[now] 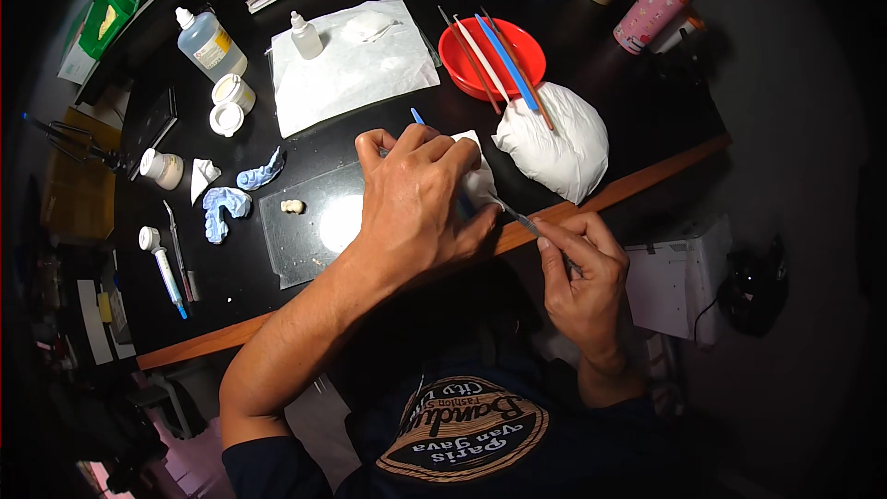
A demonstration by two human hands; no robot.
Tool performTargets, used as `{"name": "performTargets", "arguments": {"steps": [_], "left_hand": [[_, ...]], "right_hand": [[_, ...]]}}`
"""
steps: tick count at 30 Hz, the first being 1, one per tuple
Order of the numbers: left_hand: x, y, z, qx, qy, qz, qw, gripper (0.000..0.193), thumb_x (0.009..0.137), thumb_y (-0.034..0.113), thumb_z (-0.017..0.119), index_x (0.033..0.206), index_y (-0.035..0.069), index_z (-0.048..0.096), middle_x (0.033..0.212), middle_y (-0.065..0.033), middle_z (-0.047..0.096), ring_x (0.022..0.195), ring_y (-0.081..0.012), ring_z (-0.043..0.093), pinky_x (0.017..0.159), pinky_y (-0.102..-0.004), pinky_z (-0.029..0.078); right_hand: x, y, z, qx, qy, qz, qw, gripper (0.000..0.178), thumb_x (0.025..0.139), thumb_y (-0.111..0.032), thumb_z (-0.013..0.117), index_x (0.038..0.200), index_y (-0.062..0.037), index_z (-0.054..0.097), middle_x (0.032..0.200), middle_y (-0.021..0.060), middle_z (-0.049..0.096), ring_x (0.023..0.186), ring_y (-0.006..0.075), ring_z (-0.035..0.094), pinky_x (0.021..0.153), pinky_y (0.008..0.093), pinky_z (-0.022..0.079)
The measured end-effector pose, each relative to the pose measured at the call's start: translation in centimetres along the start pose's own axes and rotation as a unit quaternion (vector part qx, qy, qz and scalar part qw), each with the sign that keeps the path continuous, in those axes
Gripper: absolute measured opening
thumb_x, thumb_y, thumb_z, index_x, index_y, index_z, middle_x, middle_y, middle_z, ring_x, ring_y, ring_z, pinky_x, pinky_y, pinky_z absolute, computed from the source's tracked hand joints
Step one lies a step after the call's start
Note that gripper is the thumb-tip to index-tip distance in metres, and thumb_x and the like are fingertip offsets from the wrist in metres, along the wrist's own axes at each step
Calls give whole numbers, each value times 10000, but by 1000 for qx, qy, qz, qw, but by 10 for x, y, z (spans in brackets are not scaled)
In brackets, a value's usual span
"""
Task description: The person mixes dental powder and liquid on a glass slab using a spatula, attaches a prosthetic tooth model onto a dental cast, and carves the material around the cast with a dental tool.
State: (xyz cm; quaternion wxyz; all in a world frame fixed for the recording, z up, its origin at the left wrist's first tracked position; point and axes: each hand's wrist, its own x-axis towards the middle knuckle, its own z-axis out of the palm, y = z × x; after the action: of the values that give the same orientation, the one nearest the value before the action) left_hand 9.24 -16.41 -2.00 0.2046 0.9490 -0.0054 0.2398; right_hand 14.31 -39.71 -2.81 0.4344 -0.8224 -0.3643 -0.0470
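A black tabletop with a wooden edge [236, 268] bears the containers; over its near edge the left hand [411, 194] arches with fingers bent above a white papery-looking piece [478, 183], its exact grip hidden; the right hand [587, 273] pinches a slim grey metal tool [525, 222], fingers closed, the tip at that piece; beyond, a plump white bundle [564, 148] adjoins a round red plastic bowl [535, 51] with long sticks [505, 60] across its rim; a clear squeeze bottle [208, 40] contains liquid; a small yellow-labelled white jar [238, 95] has unclear contents; a translucent dropper bottle [306, 39] stands upright.
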Motion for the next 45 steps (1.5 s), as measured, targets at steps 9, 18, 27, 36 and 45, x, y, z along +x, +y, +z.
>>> {"name": "performTargets", "arguments": {"steps": [9,18,27,36,45], "left_hand": [[0,-2,2,-23,0,-18,1000,416,695,299,915,1000,79,738,890,-65,746,986,-280,657,911,-513,346],[0,0,1,-14,-8,-34,999,399,672,306,924,958,104,732,924,-36,753,998,-263,668,951,-507,347],[3,-4,-1,-17,-13,-21,1000,422,657,338,923,950,98,739,911,-44,759,976,-257,656,930,-485,344],[1,-5,0,-24,-5,-28,999,417,650,330,933,945,102,747,917,-44,767,981,-250,663,932,-476,348],[2,-5,-1,-36,-6,-34,999,418,640,332,931,940,106,749,947,-43,782,1002,-248,681,949,-475,355]], "right_hand": [[-3,4,7,10,23,-23,999,232,951,107,745,1149,16,824,912,78,646,761,137,629,597,278,475],[-1,2,2,26,8,-8,1000,225,950,96,752,1149,18,820,905,82,658,771,154,640,641,292,493],[0,2,2,9,9,-14,1000,241,929,102,757,1148,22,817,892,91,651,708,191,649,591,323,488],[-1,0,1,6,3,-22,1000,276,926,130,740,1167,19,818,897,95,649,736,195,670,610,325,520],[0,0,-2,20,-11,-12,1000,260,942,112,740,1170,17,820,895,91,653,695,169,634,573,312,470]]}}
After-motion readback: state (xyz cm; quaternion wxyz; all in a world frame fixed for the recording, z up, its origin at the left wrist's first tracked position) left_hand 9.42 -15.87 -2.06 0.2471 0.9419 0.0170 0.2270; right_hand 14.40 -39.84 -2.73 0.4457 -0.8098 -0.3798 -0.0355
